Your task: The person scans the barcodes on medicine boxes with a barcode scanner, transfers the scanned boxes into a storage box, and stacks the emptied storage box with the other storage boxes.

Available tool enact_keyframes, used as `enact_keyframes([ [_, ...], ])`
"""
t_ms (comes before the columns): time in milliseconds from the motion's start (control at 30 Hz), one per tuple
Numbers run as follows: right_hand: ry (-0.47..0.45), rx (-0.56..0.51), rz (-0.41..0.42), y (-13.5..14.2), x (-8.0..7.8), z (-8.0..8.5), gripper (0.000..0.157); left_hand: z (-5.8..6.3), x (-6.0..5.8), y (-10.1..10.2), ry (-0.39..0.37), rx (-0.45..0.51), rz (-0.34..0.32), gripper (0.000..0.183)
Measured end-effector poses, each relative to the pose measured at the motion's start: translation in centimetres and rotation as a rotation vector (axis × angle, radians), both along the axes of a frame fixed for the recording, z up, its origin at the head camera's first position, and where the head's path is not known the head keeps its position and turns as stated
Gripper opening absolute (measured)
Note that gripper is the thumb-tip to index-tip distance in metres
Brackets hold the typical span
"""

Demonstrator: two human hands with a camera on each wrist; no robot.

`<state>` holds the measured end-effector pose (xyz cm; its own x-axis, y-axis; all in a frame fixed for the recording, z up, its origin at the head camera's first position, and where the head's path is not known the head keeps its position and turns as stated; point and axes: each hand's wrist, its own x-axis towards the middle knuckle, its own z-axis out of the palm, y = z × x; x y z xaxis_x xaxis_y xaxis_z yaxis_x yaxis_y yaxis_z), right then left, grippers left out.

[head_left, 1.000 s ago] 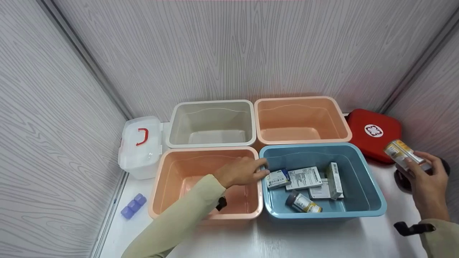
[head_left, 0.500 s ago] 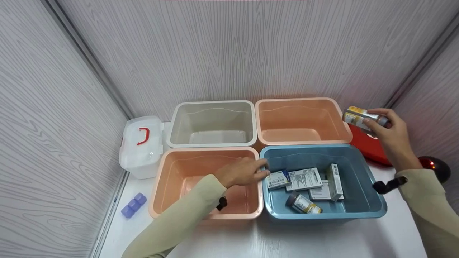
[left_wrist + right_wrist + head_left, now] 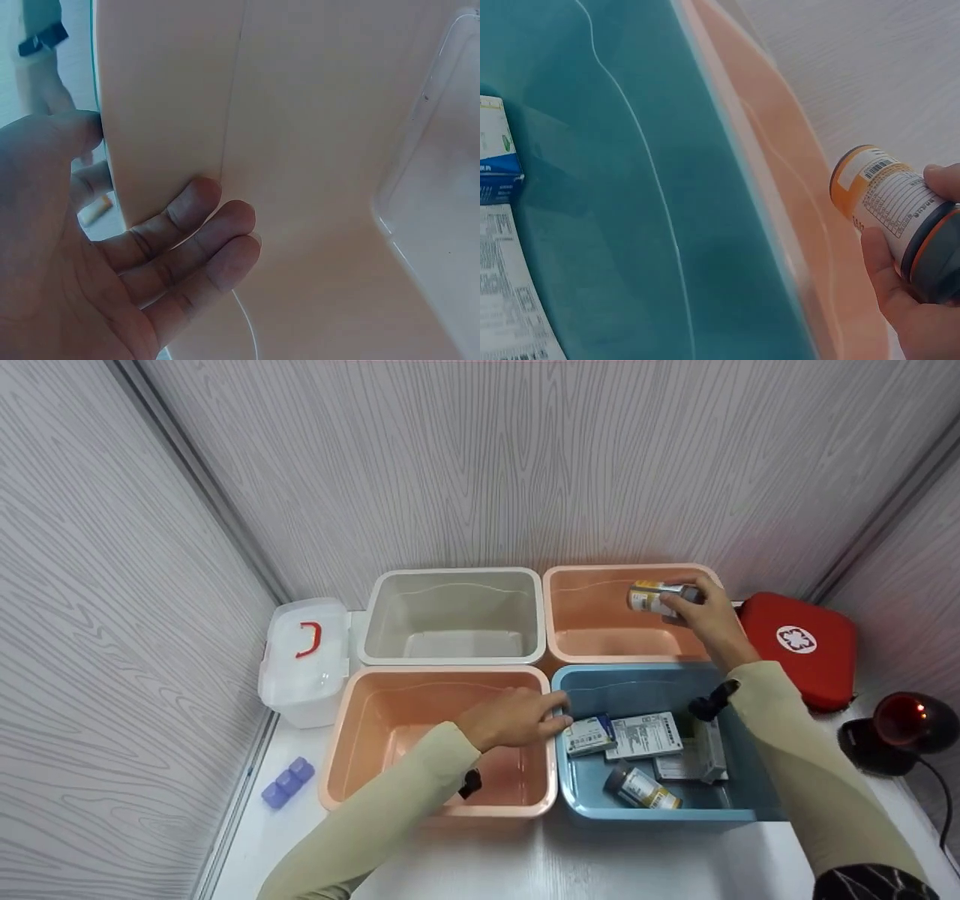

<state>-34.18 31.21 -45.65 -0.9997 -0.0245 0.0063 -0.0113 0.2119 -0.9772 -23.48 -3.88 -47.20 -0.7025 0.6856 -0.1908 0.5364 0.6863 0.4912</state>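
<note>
My right hand point(image 3: 703, 611) holds a medicine bottle point(image 3: 649, 595) with a white and yellow label and a dark cap, tipped on its side over the back right orange bin point(image 3: 559, 619). In the right wrist view, thumb and fingers pinch the medicine bottle point(image 3: 889, 191) near its cap end. My left hand point(image 3: 517, 718) grips the right rim of the front orange bin point(image 3: 442, 811); in the left wrist view its thumb and index finger lie over the edge, the other fingers inside. The blue bin point(image 3: 652, 814) beside it contains several medicine boxes point(image 3: 643, 735) and a second bottle point(image 3: 642, 787).
A grey-white bin point(image 3: 454, 661) stands at the back left. Left of the bins are a clear case with red handle point(image 3: 304, 660) and a purple pill box point(image 3: 288, 784). On the right lie a red first-aid case point(image 3: 799, 649) and a black device point(image 3: 900, 731) with a cable.
My right hand has carried the medicine bottle leftward from beside the red case to over the back orange bin. The left hand has kept its place on the rim.
</note>
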Motion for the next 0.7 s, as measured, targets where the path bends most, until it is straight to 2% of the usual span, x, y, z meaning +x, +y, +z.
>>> enact_keyframes([
  [200,-0.041,0.093,0.048,-2.0,-1.7,-1.7,0.050,-0.1,0.0,0.3,-0.016,0.001,-0.008,0.028],
  [300,-0.062,0.155,0.075,-3.1,-1.7,-1.3,0.049,-0.2,0.1,0.4,-0.028,0.006,-0.004,0.028],
  [433,-0.050,0.254,0.130,-3.7,-2.9,-2.5,0.047,0.0,0.0,0.5,-0.023,-0.002,-0.005,0.028],
  [533,-0.043,0.300,0.177,-3.6,-4.3,-4.2,0.049,0.0,0.0,0.6,-0.007,-0.015,-0.009,0.028],
  [700,-0.034,0.349,0.232,-4.0,-5.0,-4.7,0.054,0.0,0.0,0.5,0.019,-0.025,-0.022,0.028],
])
